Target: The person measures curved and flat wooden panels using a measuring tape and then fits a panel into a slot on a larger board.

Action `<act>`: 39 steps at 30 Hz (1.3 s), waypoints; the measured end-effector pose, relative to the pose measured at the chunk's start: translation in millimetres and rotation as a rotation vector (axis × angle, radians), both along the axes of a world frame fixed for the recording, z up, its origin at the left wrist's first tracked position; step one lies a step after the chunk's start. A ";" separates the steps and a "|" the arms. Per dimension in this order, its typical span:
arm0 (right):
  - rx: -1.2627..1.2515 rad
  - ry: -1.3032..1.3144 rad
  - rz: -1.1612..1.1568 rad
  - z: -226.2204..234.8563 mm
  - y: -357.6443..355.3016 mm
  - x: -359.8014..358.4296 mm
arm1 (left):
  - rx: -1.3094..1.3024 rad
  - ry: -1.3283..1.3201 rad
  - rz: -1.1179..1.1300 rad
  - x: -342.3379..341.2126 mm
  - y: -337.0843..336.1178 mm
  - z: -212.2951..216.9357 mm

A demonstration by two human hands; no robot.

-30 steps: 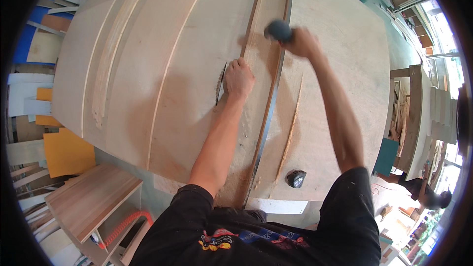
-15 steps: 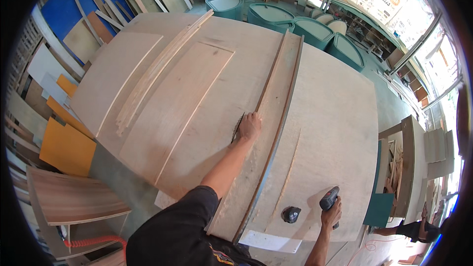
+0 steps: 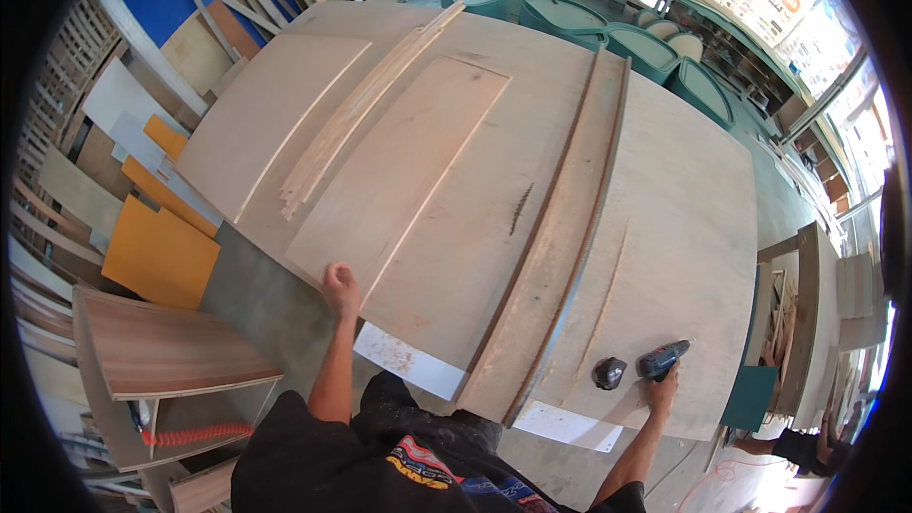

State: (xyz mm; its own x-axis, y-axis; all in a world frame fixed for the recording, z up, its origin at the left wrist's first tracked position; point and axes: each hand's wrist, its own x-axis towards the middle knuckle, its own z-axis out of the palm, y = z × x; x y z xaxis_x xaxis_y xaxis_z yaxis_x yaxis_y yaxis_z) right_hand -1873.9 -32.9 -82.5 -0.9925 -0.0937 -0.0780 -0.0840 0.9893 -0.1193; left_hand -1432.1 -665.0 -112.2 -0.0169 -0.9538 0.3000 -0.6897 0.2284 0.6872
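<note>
Drill (image 3: 667, 357) at the near end of the counter (image 3: 698, 218), handle wrapped in the right hand (image 3: 662, 388). Just left of that hand: a dark rounded object (image 3: 609, 373), probably a tape measure. Left hand (image 3: 340, 290) well apart, at the near-left edge: fingers curled, nothing seen in it; cannot tell whether clenched or slack, or touching the thin panel (image 3: 427, 147).

Step in hand, my reading: placing or taking up the drill. Next move would call for either a clean release on flat wood or a firm lift clear of the rounded object.

Surface: pale, dusty. Between the hands, a long dark-edged board (image 3: 562, 247) runs away from the body. Ahead of the right hand, a sawdust line (image 3: 604, 294); ahead and right of the left, a dark toothed strip (image 3: 521, 209). Past the panel, bundled strips (image 3: 366, 114).

Room: left of the left hand, a cabinet (image 3: 176, 347) with red coiled hose (image 3: 204, 435), then yellow sheets (image 3: 161, 252). Farthest ahead, green-sided tubs (image 3: 562, 24).
</note>
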 end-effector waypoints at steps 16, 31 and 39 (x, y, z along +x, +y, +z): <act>-0.893 -1.312 0.653 12.7 -437.4 463.0 | -0.130 -0.468 -0.201 6.2 -175.3 -15.5; -1.498 -0.943 -0.755 -162.7 -625.3 562.1 | -0.037 -0.653 -0.209 -1.3 -176.2 -8.3; -2.200 -0.207 -0.895 -239.6 -662.8 498.7 | -0.062 -0.773 -0.174 -41.3 -160.0 -1.0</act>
State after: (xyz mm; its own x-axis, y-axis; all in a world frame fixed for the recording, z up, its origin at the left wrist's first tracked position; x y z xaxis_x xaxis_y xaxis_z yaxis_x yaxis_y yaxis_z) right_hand -1375.2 -695.7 -322.1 -0.8170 0.1316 -0.5614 0.2657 -0.7782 -0.5691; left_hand -1473.4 -825.0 -113.2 -0.3894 -0.9002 0.1950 -0.9168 0.3991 0.0112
